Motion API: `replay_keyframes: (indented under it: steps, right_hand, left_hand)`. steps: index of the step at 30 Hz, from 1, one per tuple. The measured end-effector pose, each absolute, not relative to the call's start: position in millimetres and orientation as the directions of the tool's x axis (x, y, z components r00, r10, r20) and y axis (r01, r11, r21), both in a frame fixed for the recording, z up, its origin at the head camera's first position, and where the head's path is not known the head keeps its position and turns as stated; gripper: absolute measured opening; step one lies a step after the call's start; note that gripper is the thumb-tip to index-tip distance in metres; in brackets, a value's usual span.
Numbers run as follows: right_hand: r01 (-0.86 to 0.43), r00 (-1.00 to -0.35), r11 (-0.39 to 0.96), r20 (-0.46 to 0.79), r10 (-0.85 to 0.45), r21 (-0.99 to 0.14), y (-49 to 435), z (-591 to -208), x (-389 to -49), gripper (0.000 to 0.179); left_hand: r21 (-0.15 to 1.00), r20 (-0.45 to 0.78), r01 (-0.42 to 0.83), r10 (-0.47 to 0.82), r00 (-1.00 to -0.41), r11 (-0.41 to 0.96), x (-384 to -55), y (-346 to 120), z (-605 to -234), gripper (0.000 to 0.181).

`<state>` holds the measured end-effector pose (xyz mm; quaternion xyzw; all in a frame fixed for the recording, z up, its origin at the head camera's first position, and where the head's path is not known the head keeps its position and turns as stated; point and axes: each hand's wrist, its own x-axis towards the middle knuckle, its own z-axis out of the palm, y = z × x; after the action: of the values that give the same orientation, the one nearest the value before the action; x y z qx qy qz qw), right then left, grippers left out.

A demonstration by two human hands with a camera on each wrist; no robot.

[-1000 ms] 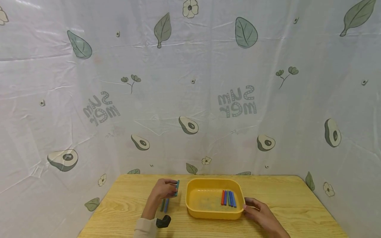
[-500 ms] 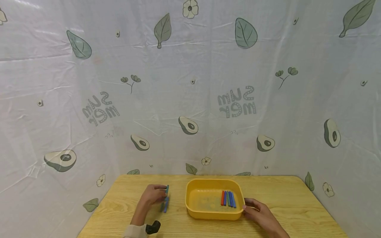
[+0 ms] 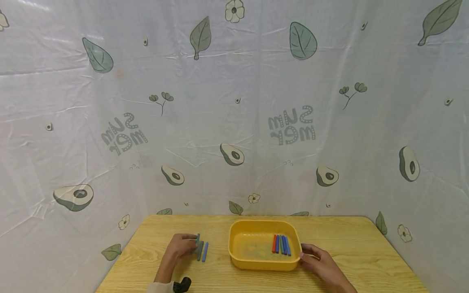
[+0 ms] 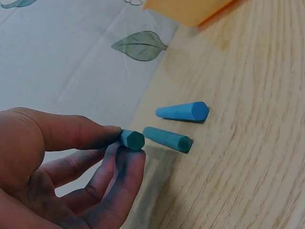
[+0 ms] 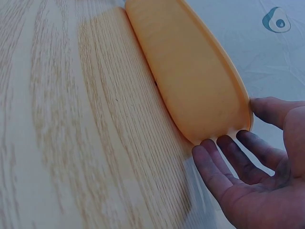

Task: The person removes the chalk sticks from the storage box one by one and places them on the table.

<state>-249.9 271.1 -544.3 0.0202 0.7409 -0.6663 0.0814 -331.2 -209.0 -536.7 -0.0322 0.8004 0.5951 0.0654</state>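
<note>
My left hand point(image 3: 179, 247) pinches a teal chalk stick point(image 4: 132, 140) between thumb and fingers, above the left part of the table. Just right of it, a green-teal chalk stick point(image 4: 167, 138) and a blue chalk stick point(image 4: 183, 111) lie side by side on the wood. My right hand point(image 3: 320, 260) rests its fingertips and thumb against the right end of a yellow tray point(image 3: 261, 265), fingers loosely extended. Inside the tray, near its right wall, a red chalk stick point(image 3: 274, 243) lies in a row with several blue and green ones.
The wooden table point(image 3: 366, 252) ends at a patterned plastic sheet point(image 3: 234, 122) hung behind and along both sides. Dusty smudges mark the tray's floor. A black wrist strap device point(image 3: 182, 285) sits on the left forearm.
My left hand has moved left and toward me with the teal chalk stick, now left of the two loose sticks. The right hand and the tray stay put.
</note>
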Motion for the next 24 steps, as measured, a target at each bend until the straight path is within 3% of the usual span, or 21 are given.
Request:
replay_keyframes:
  steps: [14,24]
  right_hand:
    - [0.126,-0.986,0.12,-0.138,-0.096,-0.985,272,-544,-251,0.067]
    - [0.135,-0.986,0.126,-0.146,-0.086,-0.983,270,-542,-250,0.068]
  left_hand:
    - [0.925,-0.09,-0.089,-0.013,-0.996,0.371,-334,-210,-543,0.039]
    - [0.854,-0.033,-0.062,-0.066,-0.997,0.517,-335,-207,-552,0.034]
